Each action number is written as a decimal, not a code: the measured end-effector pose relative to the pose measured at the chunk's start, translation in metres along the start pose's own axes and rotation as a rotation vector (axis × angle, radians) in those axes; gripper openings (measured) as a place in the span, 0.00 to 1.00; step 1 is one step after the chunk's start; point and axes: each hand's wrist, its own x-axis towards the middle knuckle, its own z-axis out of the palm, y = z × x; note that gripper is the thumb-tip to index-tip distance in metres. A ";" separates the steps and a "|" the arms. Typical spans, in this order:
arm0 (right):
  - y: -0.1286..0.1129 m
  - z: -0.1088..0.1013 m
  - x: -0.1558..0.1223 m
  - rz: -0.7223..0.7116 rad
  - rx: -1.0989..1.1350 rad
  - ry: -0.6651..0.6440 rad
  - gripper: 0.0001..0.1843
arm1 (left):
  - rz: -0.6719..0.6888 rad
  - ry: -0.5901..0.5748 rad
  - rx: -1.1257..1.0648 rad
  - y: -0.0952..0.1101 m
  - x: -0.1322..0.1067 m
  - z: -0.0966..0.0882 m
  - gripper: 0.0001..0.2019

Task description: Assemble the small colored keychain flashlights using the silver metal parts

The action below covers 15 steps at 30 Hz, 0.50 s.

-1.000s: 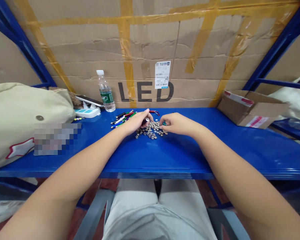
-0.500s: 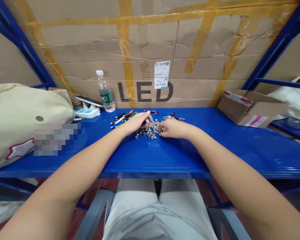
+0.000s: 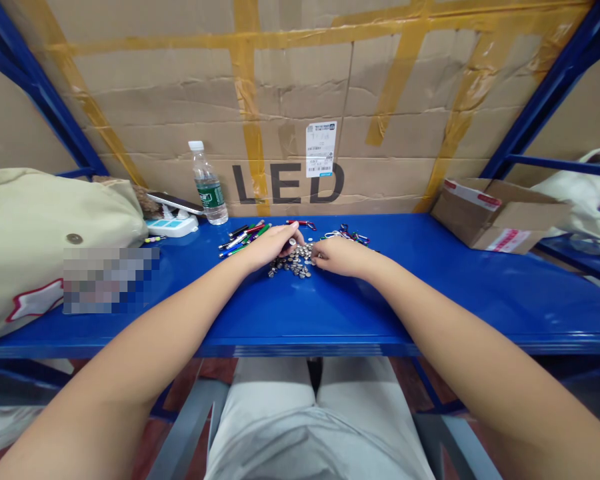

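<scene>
A heap of small silvery round pieces (image 3: 291,263) lies on the blue shelf (image 3: 330,307). My left hand (image 3: 270,244) rests on the heap's left side, its fingers curled and pinched on something I cannot make out. My right hand (image 3: 341,257) presses against the heap's right side, fingers bent into the pieces. Several coloured pens (image 3: 243,237) lie just left of my left hand. Small coloured clips (image 3: 349,234) lie behind my right hand.
A water bottle (image 3: 207,183), a phone on a white power strip (image 3: 173,225) and a beige bag (image 3: 45,240) stand at the left. An open cardboard box (image 3: 495,213) sits at the right. A large taped carton marked LED (image 3: 290,107) backs the shelf.
My right hand has slid left into the heap, which uncovers the coloured clips behind it. My left hand has stayed almost still on the heap.
</scene>
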 end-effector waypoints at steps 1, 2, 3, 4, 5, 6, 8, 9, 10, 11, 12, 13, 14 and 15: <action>0.000 0.000 0.000 0.017 -0.002 0.005 0.10 | 0.001 0.000 -0.002 0.000 0.000 0.000 0.25; 0.000 0.001 0.001 0.034 0.000 0.012 0.09 | 0.001 0.000 -0.006 0.000 0.000 0.000 0.25; 0.001 0.002 0.001 0.050 0.009 0.020 0.09 | 0.001 0.001 -0.008 0.001 -0.001 0.000 0.25; 0.002 0.002 0.002 0.064 0.020 0.029 0.09 | 0.002 0.002 -0.009 0.001 -0.001 0.000 0.25; 0.003 0.003 0.002 0.074 0.031 0.037 0.09 | 0.002 0.002 -0.008 0.002 -0.001 0.000 0.25; 0.005 0.004 0.003 0.079 0.042 0.045 0.10 | 0.003 0.002 -0.005 0.002 -0.002 0.000 0.25; 0.009 0.005 0.004 0.079 0.058 0.062 0.10 | 0.009 0.000 0.003 0.003 -0.002 -0.001 0.25; 0.011 0.006 0.004 0.077 0.067 0.071 0.10 | 0.012 0.000 0.006 0.003 -0.002 -0.001 0.24; 0.012 0.006 0.004 0.078 0.081 0.079 0.10 | 0.016 0.001 0.010 0.003 -0.002 -0.001 0.24; 0.013 0.006 0.004 0.079 0.098 0.085 0.11 | 0.019 0.003 0.012 0.003 -0.002 -0.001 0.24; 0.014 0.006 0.004 0.081 0.116 0.090 0.11 | 0.022 0.006 0.014 0.003 -0.002 -0.001 0.24; 0.015 0.005 0.004 0.078 0.130 0.090 0.11 | 0.025 0.008 0.015 0.002 -0.002 -0.002 0.24; 0.015 0.005 0.004 0.069 0.137 0.087 0.10 | 0.028 0.010 0.014 0.002 -0.002 -0.002 0.25; 0.015 0.005 0.004 0.056 0.137 0.081 0.09 | 0.031 0.012 0.013 0.002 -0.002 -0.002 0.25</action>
